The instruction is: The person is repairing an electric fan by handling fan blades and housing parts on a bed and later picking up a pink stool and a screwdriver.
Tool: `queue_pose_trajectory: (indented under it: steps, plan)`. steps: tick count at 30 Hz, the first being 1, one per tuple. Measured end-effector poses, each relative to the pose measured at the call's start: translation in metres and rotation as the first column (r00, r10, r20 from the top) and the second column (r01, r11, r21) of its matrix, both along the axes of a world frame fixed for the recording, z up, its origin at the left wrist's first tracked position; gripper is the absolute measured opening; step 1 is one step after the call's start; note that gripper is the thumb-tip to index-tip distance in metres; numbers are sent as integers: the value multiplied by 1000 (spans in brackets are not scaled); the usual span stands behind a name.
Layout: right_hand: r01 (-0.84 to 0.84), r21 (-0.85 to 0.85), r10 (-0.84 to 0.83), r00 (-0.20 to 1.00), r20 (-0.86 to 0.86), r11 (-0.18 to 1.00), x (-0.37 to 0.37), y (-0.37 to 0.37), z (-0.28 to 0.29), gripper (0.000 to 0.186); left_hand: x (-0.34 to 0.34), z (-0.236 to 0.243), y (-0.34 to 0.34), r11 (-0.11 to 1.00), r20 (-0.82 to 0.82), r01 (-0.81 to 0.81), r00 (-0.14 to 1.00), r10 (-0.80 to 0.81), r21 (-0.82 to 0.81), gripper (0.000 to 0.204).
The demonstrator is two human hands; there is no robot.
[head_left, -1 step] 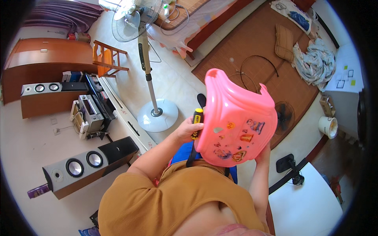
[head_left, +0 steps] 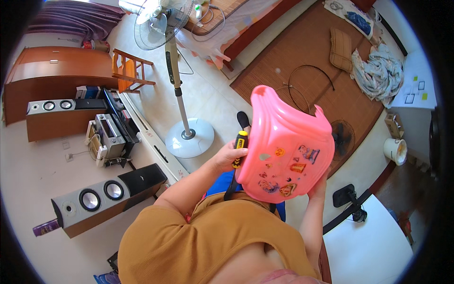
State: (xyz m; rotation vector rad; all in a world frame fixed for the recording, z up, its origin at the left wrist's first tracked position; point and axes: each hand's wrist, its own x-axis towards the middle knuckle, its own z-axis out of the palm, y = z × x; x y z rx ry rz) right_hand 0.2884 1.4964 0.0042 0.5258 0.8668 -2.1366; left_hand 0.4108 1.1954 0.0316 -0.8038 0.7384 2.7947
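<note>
Tiled floor [head_left: 208, 102], brown mat [head_left: 307, 52], perhaps woven, pedestal fan [head_left: 182, 118]

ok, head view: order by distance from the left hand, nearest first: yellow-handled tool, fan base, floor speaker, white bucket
1. Yellow-handled tool: gripped in the left hand, against the pink plastic tub.
2. Fan base: on the floor, just beyond the hand.
3. Floor speaker: lower left, lying on its side.
4. White bucket: far right.

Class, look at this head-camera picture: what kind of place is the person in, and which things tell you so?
Most likely a room in a home: a bed at the top, a standing fan on the tiled floor, and speakers beside a media cabinet.
</note>
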Motion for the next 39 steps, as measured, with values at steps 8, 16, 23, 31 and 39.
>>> queue_pose_trajectory:
  steps: [8, 16, 23, 31, 39]
  plan:
    - [-8, 89, 27, 976, -217, 996, 31, 110, -13, 83, -35, -14, 78, 979, 72, 198, 977, -200, 41, 42]
    - [456, 149, -475, 870, 134, 877, 25, -21, -140, 36, -37, -110, -27, 983, 340, 175, 922, -182, 51, 44]
    - [584, 155, -602, 790, 116, 797, 2, 122, -109, 35, -70, -80, 54, 968, 386, 248, 889, -245, 44, 47]
    - [649, 161, -658, 753, 7, 744, -19, 115, -76, 27, -79, -78, 45, 970, 348, 201, 907, -237, 137, 44]
    - [369, -263, -408, 906, -110, 891, 2, 146, -111, 30, -95, -68, 51, 953, 363, 257, 883, -298, 158, 46]
